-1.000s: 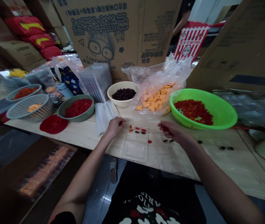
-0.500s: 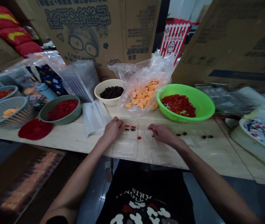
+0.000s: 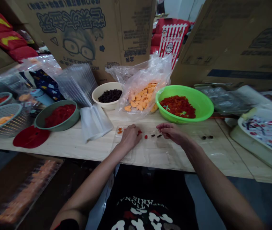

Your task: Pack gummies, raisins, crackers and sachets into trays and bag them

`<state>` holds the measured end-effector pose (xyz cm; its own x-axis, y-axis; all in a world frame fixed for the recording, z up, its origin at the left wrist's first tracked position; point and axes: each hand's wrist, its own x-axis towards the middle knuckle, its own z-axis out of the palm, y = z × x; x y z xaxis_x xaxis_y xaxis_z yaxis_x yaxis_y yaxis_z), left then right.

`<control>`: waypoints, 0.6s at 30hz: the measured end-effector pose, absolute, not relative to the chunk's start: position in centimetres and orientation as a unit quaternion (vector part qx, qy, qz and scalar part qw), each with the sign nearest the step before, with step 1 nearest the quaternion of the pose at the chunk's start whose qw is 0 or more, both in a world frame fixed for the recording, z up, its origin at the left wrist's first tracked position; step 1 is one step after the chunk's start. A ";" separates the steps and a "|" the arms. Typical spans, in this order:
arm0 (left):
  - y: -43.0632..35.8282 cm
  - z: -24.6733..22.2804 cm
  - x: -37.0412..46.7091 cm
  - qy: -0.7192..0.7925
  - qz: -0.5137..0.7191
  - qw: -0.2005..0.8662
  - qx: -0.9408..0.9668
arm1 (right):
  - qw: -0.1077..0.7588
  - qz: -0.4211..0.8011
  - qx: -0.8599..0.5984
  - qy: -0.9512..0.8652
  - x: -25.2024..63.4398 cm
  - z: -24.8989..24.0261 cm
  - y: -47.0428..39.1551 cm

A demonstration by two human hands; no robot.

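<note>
My left hand point(image 3: 131, 136) is over a clear plastic tray point(image 3: 126, 157), its fingers pinched with a small red piece point(image 3: 140, 131) at the tips. Two orange pieces point(image 3: 119, 130) lie in that tray, left of the hand. Between my hands sits a loose red piece point(image 3: 146, 136). My right hand point(image 3: 170, 131) is above a second clear tray point(image 3: 158, 156), its fingers stretched leftward and apart, with nothing visible in them. Just below and left of its fingertips lie two dark pieces point(image 3: 153, 135).
Behind the trays stand a cream bowl point(image 3: 95, 95) of dark pieces, a clear bag of orange pieces point(image 3: 140, 99) and a green basin point(image 3: 204, 105) of red pieces. A grey-green bowl point(image 3: 75, 116) is at left. A white tub point(image 3: 241, 135) holds small packets at right.
My left hand has moved right over its tray, covering the red and dark pieces there; orange pieces show at its left. My right hand's pinch on a red piece has loosened. The view shifted slightly.
</note>
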<state>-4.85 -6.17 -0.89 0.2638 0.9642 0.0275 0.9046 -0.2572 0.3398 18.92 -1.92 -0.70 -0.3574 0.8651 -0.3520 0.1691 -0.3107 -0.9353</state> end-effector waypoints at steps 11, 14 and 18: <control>-5.2 -2.4 -3.0 0.563 0.091 0.128 0.811 | 0.133 0.319 -0.511 -0.787 17.0 -1.4 -0.3; -5.5 -2.3 -3.0 0.562 0.141 0.128 0.805 | 0.189 0.351 -0.538 -0.742 17.7 -1.5 -0.1; -4.8 -2.2 -1.7 0.529 0.150 0.169 0.818 | 0.240 0.422 -0.550 -0.680 19.5 -1.5 -0.3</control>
